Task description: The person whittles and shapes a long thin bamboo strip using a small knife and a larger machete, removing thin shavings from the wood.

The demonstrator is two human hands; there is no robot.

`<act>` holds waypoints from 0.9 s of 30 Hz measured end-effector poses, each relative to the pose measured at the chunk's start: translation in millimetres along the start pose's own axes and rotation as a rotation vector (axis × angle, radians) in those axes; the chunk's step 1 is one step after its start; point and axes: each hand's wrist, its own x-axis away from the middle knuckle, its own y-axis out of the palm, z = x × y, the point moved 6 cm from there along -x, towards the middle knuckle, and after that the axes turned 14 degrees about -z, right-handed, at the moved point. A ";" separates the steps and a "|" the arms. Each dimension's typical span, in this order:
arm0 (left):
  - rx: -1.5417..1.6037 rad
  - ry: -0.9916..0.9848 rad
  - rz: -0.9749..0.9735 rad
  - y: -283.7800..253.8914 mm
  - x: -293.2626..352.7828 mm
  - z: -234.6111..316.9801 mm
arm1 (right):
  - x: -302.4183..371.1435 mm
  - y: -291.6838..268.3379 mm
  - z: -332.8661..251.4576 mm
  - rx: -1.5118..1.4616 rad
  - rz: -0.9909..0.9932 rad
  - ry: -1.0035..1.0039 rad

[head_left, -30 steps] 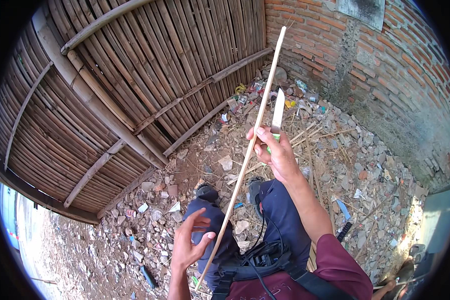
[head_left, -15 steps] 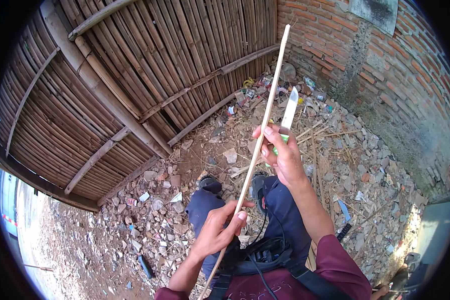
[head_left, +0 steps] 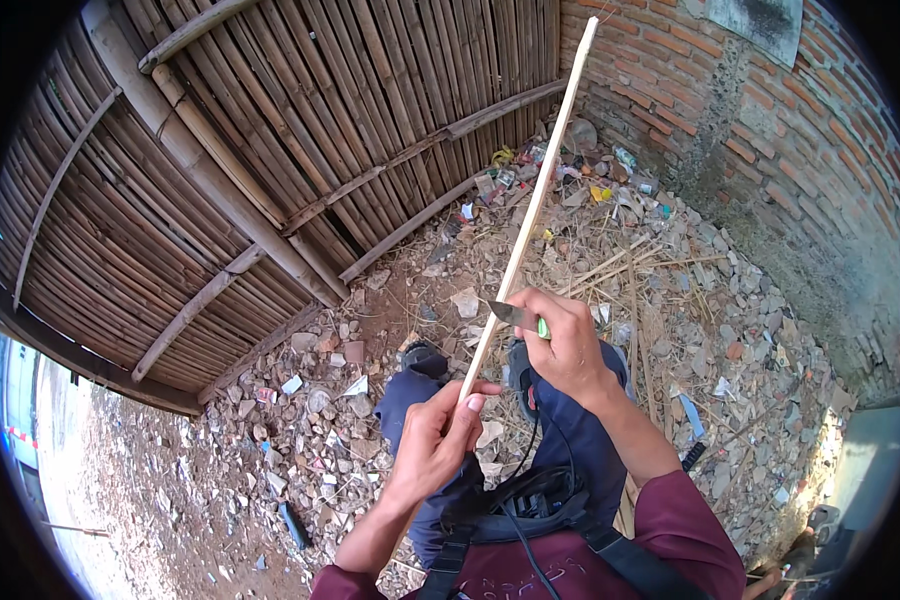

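A long, pale, thin bamboo strip (head_left: 541, 190) slants up and away from me, its far end rising in front of the brick wall. Low on the strip, my left hand (head_left: 434, 437) is closed round it, thumb on top. Just above that, my right hand (head_left: 566, 345) grips a knife (head_left: 515, 315) by its green handle, which the fingers mostly hide. The dark blade lies across the strip, its tip pointing left. Whether the edge bites into the strip I cannot tell.
A bamboo-pole wall (head_left: 370, 90) rises on the left, a brick wall (head_left: 730, 130) on the right. Stony rubble ground (head_left: 370, 330) with litter lies around my feet. Cut strips (head_left: 635, 262) are on the ground to the right. A black pouch with cords (head_left: 535, 505) rests at my waist.
My right hand has come down and turned, bringing the knife from pointing upward to lying across the strip. The strip's far end now reaches higher and farther right.
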 end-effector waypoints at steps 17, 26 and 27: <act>-0.220 0.099 0.165 -1.1 -18.1 35.6 | 9.7 21.6 -17.3 0.306 0.056 -0.055; -0.337 0.095 0.218 0.4 -17.4 41.3 | 6.8 23.6 -16.8 0.324 0.080 -0.061; -0.308 0.088 0.213 1.4 -17.4 41.6 | 5.9 20.8 -16.2 0.313 0.100 -0.043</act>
